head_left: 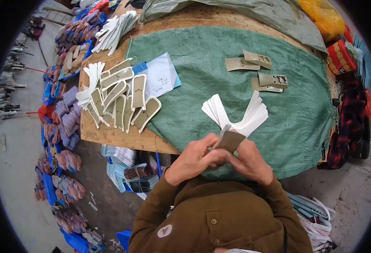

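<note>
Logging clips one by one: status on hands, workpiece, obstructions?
Left grip closed on curved taupe piece. Right grip alongside, contact unclear. Fanned white strips just beyond; nothing evidently in the way.

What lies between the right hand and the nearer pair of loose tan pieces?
The fanned white strips, with green cloth behind them, are between the right hand and those tan pieces, as the head view shows.

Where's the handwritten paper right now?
In the head view, the handwritten paper lies left of center over the green woven sheet, just right of the white-rimmed tan pieces.
</note>
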Available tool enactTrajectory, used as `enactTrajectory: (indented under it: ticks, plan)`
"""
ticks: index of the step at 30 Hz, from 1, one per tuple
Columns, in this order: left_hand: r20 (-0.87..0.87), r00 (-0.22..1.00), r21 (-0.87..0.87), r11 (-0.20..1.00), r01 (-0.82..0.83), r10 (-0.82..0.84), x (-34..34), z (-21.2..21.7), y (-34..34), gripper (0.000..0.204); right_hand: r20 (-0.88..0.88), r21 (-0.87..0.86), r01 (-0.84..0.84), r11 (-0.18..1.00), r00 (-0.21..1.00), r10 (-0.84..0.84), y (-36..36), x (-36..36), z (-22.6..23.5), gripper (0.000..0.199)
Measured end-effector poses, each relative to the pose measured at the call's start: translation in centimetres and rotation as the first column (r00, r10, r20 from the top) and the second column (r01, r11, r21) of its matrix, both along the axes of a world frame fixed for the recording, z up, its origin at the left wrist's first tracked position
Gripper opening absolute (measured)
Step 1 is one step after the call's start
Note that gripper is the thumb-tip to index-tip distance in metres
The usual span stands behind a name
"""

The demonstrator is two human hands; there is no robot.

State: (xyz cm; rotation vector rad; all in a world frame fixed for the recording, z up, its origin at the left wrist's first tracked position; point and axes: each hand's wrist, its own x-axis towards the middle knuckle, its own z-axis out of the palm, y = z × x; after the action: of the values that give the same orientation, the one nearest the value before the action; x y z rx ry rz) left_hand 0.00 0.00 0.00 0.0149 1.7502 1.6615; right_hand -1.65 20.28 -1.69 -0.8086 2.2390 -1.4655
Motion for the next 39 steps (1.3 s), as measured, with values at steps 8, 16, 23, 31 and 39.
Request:
enactTrajectory:
  ticks: [8,16,23,31,39]
  plan:
    - [-0.752,0.657,-0.099,0.974,-0.206,0.062,0.5,-0.3,0.8,0.053,-0.291,0.064,-0.065,0.996,0.953,0.081,-1.2,-0.6,1.4,0.063]
    - [-0.937,0.331,0.018,0.959,-0.282,0.115,1.5,-0.8,-1.3,0.042,0.597,-0.424,0.092,0.901,0.777,0.202,1.4,-0.5,-0.4,0.050]
    - [-0.954,0.276,0.028,0.951,-0.307,0.117,3.7,-4.0,-2.0,0.057,0.473,-0.387,0.293,0.874,0.877,-0.085,-2.7,0.2,0.4,0.025]
    - [-0.947,0.320,-0.091,0.923,-0.373,0.036,3.9,-5.8,-1.0,0.055,0.182,-0.212,0.451,0.867,0.890,-0.419,-4.5,1.9,0.4,0.016]
    - [-0.916,0.360,-0.010,0.887,-0.461,0.177,2.9,-5.1,0.3,0.021,0.183,-0.207,0.468,0.859,0.881,-0.436,-5.1,2.2,0.5,0.016]
